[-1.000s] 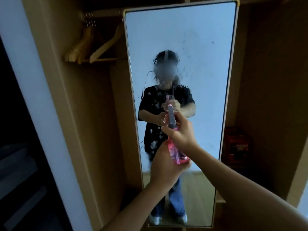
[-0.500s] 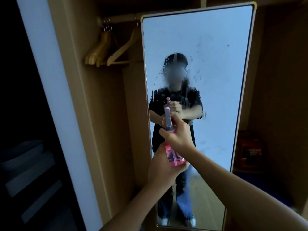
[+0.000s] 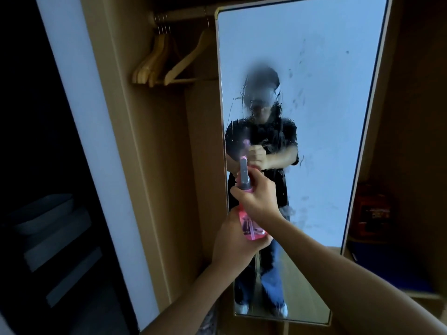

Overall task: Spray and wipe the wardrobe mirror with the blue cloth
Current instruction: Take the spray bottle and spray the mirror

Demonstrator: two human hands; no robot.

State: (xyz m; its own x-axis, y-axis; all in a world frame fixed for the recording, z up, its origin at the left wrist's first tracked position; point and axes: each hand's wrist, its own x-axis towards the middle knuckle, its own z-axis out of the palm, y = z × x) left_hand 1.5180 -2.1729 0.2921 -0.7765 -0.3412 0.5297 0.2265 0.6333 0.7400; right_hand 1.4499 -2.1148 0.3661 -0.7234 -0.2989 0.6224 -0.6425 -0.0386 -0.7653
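Note:
A tall gold-framed mirror (image 3: pixel 321 97) stands in the wardrobe, its glass streaked with drips and smudges around the middle. In front of it I hold a pink spray bottle (image 3: pixel 249 226) with a grey nozzle head pointing at the glass. My left hand (image 3: pixel 235 240) grips the bottle's base from below. My right hand (image 3: pixel 257 197) wraps the neck just under the nozzle. The blue cloth is not in view.
Several wooden hangers (image 3: pixel 159 66) hang on a rail at the upper left of the wardrobe. A wooden side panel (image 3: pixel 150 165) stands left of the mirror. A red box (image 3: pixel 373 211) sits on a shelf to the right. Dark shelves (image 3: pixel 53 228) lie far left.
The view has shifted left and closer, so the mirror sits further right in frame. Both hands keep the same hold on the bottle, now level with the mirror's left edge.

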